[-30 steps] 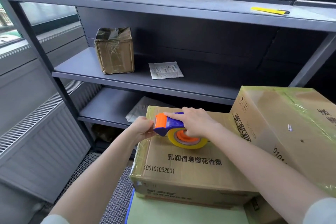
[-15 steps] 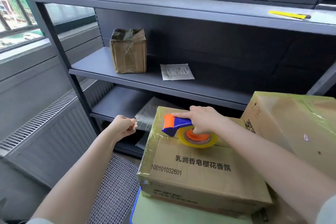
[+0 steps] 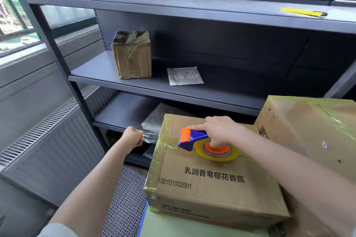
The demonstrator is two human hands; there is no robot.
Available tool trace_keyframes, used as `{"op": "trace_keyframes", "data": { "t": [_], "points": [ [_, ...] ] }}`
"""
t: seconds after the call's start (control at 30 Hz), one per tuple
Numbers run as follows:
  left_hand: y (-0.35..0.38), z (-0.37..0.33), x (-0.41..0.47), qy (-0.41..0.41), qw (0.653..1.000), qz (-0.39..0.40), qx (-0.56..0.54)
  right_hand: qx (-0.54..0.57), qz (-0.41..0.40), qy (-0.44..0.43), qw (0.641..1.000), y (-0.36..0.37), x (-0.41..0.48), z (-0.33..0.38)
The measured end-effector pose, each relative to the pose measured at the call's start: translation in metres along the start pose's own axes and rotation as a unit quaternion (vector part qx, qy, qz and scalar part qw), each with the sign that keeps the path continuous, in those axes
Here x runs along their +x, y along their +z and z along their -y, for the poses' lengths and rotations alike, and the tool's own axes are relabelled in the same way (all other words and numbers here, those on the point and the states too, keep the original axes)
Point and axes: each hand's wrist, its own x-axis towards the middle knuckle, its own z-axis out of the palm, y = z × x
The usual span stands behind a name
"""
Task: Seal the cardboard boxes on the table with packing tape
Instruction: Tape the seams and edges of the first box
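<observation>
A cardboard box [image 3: 212, 188] with printed black characters lies on the green table [image 3: 192, 229], its edges wrapped in clear tape. On its top sits a blue and orange tape dispenser [image 3: 194, 138] with a yellowish roll. My right hand [image 3: 219, 131] grips the dispenser from above. My left hand [image 3: 132, 137] is off the box's left edge and pinches the free end of a clear tape strip [image 3: 151, 137] stretched out from the box. A second, larger taped box [image 3: 312, 132] stands at the right.
A dark grey metal shelf unit [image 3: 173, 90] stands behind the table. It holds a small taped carton [image 3: 133, 56], a white packet [image 3: 185, 76], a grey bag on the lower shelf [image 3: 156, 121] and a yellow utility knife [image 3: 302, 12] up top. A radiator [image 3: 48, 136] lines the left wall.
My left hand has moved left away from the dispenser, pulling a strip of clear tape out past the box's left edge. My right hand stays on the dispenser.
</observation>
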Motion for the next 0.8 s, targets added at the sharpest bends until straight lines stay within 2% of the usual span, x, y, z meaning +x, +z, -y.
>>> {"op": "trace_keyframes", "data": {
  "t": [0.2, 0.63, 0.73, 0.8],
  "points": [
    [0.002, 0.006, 0.008, -0.011, 1.0, 0.02, -0.021, -0.046, -0.022, 0.004, 0.999, 0.005, 0.009, 0.011],
    [0.025, 0.049, 0.017, -0.017, 0.998, 0.031, -0.048, -0.035, -0.025, 0.009, 0.999, 0.009, 0.015, 0.01],
    [0.04, 0.058, 0.012, -0.017, 0.997, 0.068, -0.021, -0.046, -0.025, 0.009, 0.999, 0.01, 0.015, 0.011],
    [0.049, 0.06, 0.009, -0.017, 0.999, 0.048, -0.018, -0.054, -0.027, 0.009, 0.998, 0.01, 0.017, 0.011]
  ]
}}
